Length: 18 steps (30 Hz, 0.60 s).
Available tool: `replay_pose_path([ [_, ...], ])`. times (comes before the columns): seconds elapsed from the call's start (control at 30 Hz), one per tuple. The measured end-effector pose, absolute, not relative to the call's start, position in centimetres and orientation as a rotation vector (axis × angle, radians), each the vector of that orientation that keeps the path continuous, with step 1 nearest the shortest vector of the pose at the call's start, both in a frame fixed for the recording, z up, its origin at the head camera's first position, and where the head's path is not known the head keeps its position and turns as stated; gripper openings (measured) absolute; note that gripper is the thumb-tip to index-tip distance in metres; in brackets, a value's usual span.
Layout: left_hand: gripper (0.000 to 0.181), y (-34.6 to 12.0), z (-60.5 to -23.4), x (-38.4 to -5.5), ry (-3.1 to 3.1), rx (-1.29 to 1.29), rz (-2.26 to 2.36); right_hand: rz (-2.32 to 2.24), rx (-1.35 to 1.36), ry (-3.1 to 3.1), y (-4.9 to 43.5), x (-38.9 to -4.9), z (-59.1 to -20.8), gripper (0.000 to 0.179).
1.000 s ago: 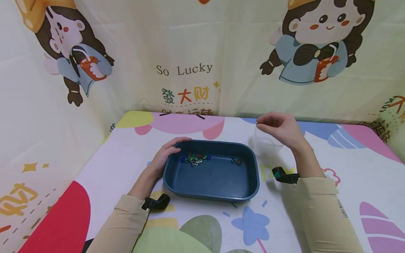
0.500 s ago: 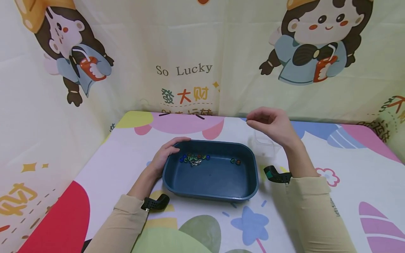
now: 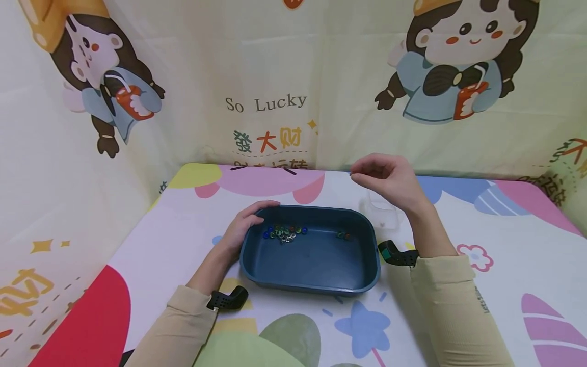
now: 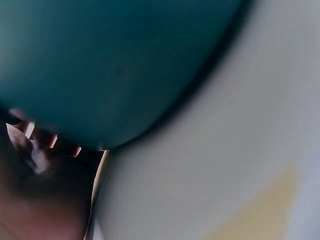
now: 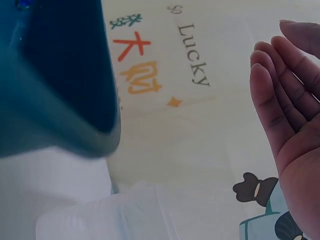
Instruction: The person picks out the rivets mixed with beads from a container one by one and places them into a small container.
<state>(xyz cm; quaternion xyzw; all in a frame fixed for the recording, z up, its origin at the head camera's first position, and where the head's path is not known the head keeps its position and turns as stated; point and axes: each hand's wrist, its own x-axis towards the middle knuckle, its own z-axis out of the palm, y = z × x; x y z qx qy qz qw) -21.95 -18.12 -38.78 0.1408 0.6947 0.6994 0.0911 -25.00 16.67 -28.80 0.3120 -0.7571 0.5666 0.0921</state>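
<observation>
A dark blue basin (image 3: 312, 262) stands in the middle of the table. My left hand (image 3: 238, 232) grips its far left corner, thumb over the rim and fingers along the outside. In the left wrist view the basin's wall (image 4: 120, 60) covers most of the fingers. Inside the basin, glass marbles (image 3: 277, 232) cluster with silvery rings (image 3: 288, 237) at the back left, and a few marbles (image 3: 344, 236) lie at the back right. My right hand (image 3: 390, 181) hovers above a clear plastic container (image 3: 385, 216), fingers loosely bent, thumb apart, nothing between them (image 5: 295, 100).
A patterned cloth covers the table (image 3: 458, 316). Behind it hangs a printed cloth backdrop (image 3: 321, 76), close to the table's far edge. The clear container sits just beyond the basin's right end.
My right hand has moved left and a little up, over the clear container. The basin has shifted slightly to the right with my left hand still on it.
</observation>
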Motion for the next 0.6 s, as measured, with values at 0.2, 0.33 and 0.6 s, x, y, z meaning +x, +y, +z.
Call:
replay_pose_path([
  [0.2, 0.053, -17.7, -38.7, -21.8, 2.049, 0.408, 2.084, 1.704, 0.956, -2.223, 16.1, -25.1, -28.5, 0.017],
  [0.33, 0.055, -17.4, -38.9, -21.9, 2.047, 0.424, 2.077, 1.723, 0.973, -2.213, 15.5, -25.2, -28.3, 0.016],
  [0.6, 0.054, -17.2, -39.1, -22.0, 2.070, 0.442, 2.068, 1.715, 1.089, -2.206, 13.9, -25.6, -28.5, 0.016],
])
